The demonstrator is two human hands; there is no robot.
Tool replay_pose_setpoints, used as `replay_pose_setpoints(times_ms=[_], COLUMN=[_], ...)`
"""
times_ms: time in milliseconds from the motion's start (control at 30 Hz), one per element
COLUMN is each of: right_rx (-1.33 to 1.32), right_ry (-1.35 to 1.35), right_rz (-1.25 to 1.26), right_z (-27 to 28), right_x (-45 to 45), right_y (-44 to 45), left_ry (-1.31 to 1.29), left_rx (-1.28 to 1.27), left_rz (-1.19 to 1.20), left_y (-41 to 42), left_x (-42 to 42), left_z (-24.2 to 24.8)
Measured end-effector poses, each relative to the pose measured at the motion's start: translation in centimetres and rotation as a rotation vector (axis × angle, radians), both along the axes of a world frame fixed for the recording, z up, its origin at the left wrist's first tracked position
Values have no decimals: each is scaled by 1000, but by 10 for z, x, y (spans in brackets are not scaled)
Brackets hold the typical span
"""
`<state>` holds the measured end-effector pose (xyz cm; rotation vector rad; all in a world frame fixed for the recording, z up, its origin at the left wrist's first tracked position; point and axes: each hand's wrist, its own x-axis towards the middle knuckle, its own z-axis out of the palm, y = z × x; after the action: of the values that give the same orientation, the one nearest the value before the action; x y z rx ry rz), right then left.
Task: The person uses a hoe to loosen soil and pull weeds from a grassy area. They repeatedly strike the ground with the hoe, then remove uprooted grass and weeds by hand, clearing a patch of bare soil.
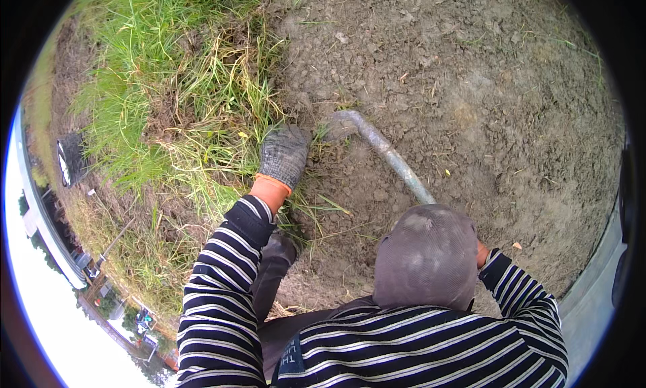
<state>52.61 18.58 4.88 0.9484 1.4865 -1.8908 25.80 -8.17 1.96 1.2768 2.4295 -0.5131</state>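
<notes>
My left hand [285, 155], in a grey knit glove with an orange cuff, is low at the edge of the grass [227, 100], where it meets bare soil. Its back faces up and the fingers curl out of sight, so whether they grip any blades is hidden. Just right of it, a hoe-like tool has its soil-caked blade [339, 127] against the ground. The tool's metal pipe handle [388, 153] slants down to the right and passes behind my grey-clad knee [426, 257]. Only my right wrist [482, 253] shows beside the knee; the hand itself is hidden.
Bare crumbly soil [479, 110] spreads ahead and to the right, with scattered grass bits. My shoe [280, 246] rests behind my left hand. A dark object [71, 160] lies beyond the grass at far left. A pale concrete-like edge [590, 277] borders the right.
</notes>
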Motion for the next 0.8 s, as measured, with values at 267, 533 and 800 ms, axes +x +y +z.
replay_pose_setpoints(times_ms=[267,533,800], right_rx=[-95,154,-43], right_ry=[14,-41,85], right_rz=[-271,131,-397], right_z=[-52,-20,-32], right_x=[-29,-11,-88], right_y=[14,11,-1], left_ry=[-229,-2,-92], left_rx=[-192,262,138], left_rz=[-174,179,380], left_y=[-43,36,36], left_x=[60,-4,-8], left_z=[15,-2,-19])
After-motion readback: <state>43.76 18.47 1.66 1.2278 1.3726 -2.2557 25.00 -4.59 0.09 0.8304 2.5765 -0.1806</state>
